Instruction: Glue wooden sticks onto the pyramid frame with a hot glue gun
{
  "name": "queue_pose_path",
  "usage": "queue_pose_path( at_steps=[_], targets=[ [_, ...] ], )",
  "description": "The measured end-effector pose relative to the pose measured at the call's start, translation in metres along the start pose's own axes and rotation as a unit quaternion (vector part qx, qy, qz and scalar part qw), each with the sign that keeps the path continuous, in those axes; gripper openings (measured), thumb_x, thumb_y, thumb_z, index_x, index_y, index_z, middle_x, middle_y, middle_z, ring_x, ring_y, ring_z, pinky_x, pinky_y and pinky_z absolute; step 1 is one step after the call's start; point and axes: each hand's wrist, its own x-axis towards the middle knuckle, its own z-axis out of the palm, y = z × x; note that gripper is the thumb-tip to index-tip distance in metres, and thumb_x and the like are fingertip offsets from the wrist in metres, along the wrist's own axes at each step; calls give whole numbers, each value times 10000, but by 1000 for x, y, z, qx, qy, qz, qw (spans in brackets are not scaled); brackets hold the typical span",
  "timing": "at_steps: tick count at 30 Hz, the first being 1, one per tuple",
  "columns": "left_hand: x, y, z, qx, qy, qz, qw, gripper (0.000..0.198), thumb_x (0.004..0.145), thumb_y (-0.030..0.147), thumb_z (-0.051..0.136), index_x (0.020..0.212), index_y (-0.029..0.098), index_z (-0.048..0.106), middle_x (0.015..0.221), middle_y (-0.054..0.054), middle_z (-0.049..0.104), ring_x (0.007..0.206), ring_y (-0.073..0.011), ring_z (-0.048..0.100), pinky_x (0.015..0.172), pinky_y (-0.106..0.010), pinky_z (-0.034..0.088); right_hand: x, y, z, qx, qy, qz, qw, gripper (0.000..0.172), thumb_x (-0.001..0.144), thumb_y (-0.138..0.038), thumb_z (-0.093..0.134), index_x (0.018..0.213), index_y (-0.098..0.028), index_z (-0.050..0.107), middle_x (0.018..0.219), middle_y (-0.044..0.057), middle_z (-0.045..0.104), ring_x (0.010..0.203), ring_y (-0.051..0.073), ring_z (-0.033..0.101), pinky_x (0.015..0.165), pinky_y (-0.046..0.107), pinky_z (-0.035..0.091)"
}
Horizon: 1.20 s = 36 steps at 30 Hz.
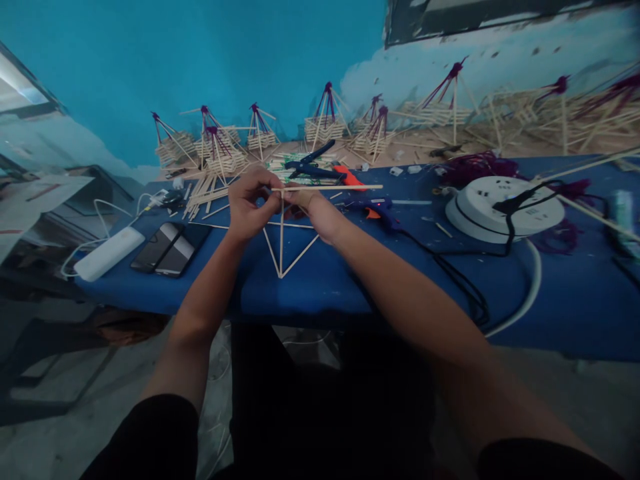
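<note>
My left hand (253,207) and my right hand (320,212) meet above the blue-covered table, both closed. Their fingertips pinch around the top of a frame of thin wooden sticks (281,250), whose lower sticks join in a point towards me. A loose-looking wooden stick (355,187) lies level across the top, between my right fingers, its free end pointing right. Whether it is fixed at the joint is hidden by my fingers. Just behind my hands are dark blue pliers (313,162), and to the right lies a blue glue gun (379,208) with an orange trigger.
Stick models with purple-bound tops (327,110) line the back. Wooden sticks (213,193) lie left of centre. A white power strip (110,253) and phones (165,248) are on the left. A round white socket block (505,217), black cables (465,283) and purple string (480,167) occupy the right.
</note>
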Motion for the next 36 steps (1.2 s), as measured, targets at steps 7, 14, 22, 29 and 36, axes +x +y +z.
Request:
queue_pose_path(
  at_steps=[7,14,22,29,36],
  targets=[
    [-1,-3,-3,0,-16,-4,1000,310,1007,575,801,972,268,777,854,-12,710,714,-112,656,593,-238,488,-4,-7,-2,15,-17,-13,1000,445,790,-624,807,902,-219,660,919,23,718,783,160,645,731,311,411],
    [-2,-3,-4,-9,-8,-14,1000,312,991,586,823,988,276,785,857,-14,701,725,-111,662,600,-231,502,-3,-1,-4,4,-11,-29,1000,414,895,-617,800,912,-217,695,882,23,721,757,159,640,710,312,435],
    [-2,-8,-5,-5,-12,-5,1000,309,978,596,837,1036,293,831,874,-25,728,761,-125,685,599,-226,493,-4,-3,-3,8,-5,-17,1000,421,902,-620,832,949,-211,744,904,28,727,760,161,635,722,316,461],
    [0,-4,-4,-2,-17,23,1000,244,995,522,828,1004,279,830,843,-23,730,747,-128,683,569,-220,455,-5,-5,-3,7,-2,-17,1000,399,893,-606,834,927,-219,740,878,23,716,739,159,609,712,316,461],
    [-1,-5,-2,-17,-10,18,1000,237,986,517,845,1009,281,836,863,-23,744,763,-128,684,604,-229,487,-4,-4,-3,9,-4,-26,1000,394,894,-595,816,919,-219,702,883,15,713,754,155,634,705,304,464]
  ],
)
